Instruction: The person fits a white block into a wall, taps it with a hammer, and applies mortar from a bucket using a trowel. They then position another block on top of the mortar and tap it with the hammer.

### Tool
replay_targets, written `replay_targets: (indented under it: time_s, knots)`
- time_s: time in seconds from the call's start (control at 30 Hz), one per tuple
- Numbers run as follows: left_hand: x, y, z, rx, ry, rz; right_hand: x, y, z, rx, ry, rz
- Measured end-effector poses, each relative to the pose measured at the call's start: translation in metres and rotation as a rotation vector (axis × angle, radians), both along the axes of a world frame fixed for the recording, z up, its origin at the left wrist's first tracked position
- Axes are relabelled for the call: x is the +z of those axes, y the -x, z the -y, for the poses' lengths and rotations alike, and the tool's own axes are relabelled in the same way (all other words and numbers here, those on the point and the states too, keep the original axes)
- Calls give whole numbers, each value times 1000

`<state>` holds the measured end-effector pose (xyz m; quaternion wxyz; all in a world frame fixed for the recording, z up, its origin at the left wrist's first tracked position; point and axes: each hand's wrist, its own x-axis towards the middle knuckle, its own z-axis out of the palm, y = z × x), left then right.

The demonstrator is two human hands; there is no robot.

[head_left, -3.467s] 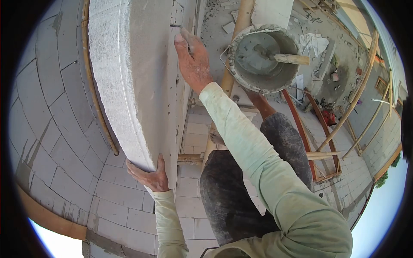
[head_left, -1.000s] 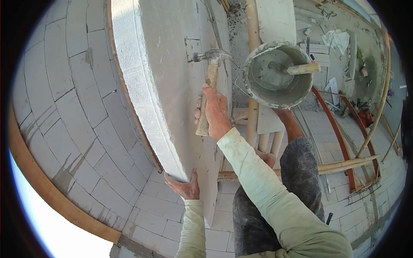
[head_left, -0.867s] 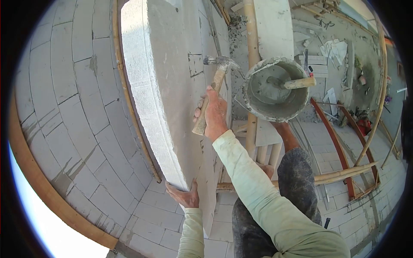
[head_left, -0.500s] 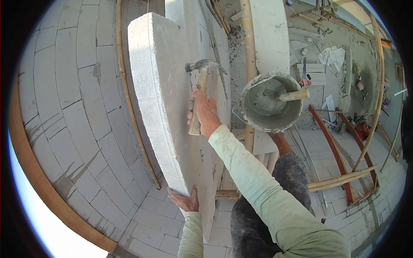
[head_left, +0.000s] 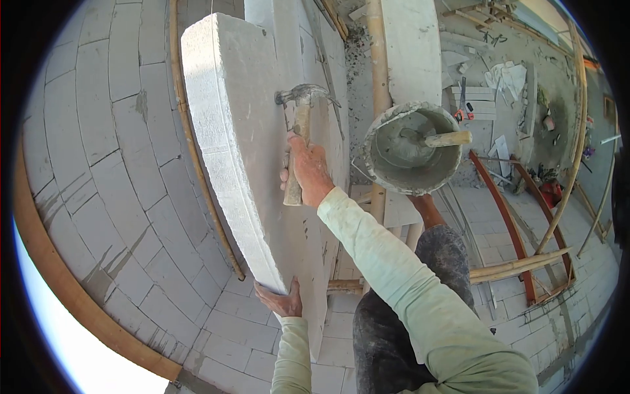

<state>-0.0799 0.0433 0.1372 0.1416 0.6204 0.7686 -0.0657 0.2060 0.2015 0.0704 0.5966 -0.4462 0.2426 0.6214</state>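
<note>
My right hand (head_left: 310,172) is wrapped around the wooden handle of a claw hammer (head_left: 301,118). The hammer's metal head points away from me and overlaps the side face of a white block wall (head_left: 252,131) in this view. At the near end of that wall, my left hand (head_left: 281,301) clasps the corner of a white block (head_left: 252,253), thumb on the side face and fingers on the other side. A thin string (head_left: 214,46) runs along the wall's top edge.
A bucket of grey mortar (head_left: 410,148) with a wooden-handled tool (head_left: 449,139) in it stands to the right. Bamboo poles (head_left: 200,157) flank the wall on both sides. A reddish-brown frame (head_left: 508,226) and a red-handled saw (head_left: 461,108) lie further right.
The view has shifted slightly, and the wall appears a little further left. The hammer sits slightly left and higher in view, still in my right hand. My left hand keeps its hold.
</note>
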Motion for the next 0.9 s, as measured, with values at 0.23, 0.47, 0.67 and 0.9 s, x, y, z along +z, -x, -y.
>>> replay_targets:
  time_s: [0.23,0.47,0.67,0.9]
  knots:
    - [-2,-5,0,-26,-31,-23,-14,7,26,-28,-17,0]
    - [-6,1,4,1,-51,34,-30,16,39,-134,43,-43]
    - [-7,5,5,3,-31,35,-30,31,37,24,-85,-67]
    - [-10,10,7,-4,-38,-69,-5,18,42,9,8,54]
